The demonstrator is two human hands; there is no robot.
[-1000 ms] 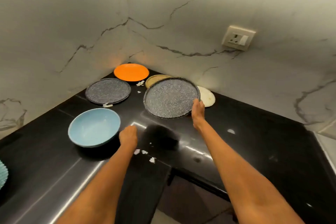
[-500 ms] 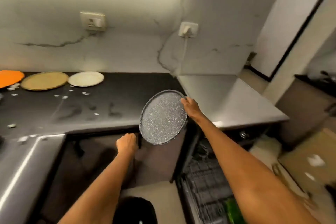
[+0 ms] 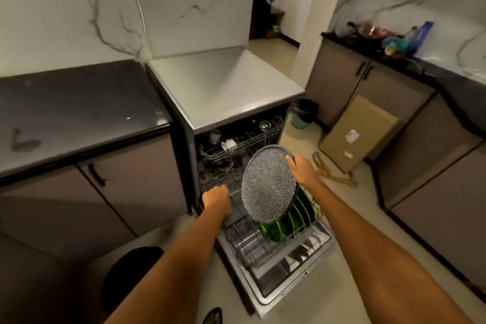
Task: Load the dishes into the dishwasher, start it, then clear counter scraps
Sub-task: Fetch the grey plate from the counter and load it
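Observation:
My right hand (image 3: 302, 169) grips the rim of a grey speckled plate (image 3: 268, 184), held tilted above the pulled-out lower rack (image 3: 249, 242) of the open dishwasher (image 3: 286, 273). Several green plates (image 3: 289, 218) stand upright in that rack, just below and right of the grey plate. My left hand (image 3: 217, 198) is curled into a fist at the rack's left edge; I cannot tell whether it holds the rack. The upper rack (image 3: 236, 143) holds a few small items.
A steel top (image 3: 223, 84) covers the dishwasher, with the black counter (image 3: 73, 102) to its left. A cardboard box (image 3: 360, 131) leans on cabinets to the right, and a small bin (image 3: 302, 116) stands behind the open door.
I have turned from the counter to the dishwasher. The grey plate has travelled in my right hand down over the lower rack. My left hand has reached the rack's left edge.

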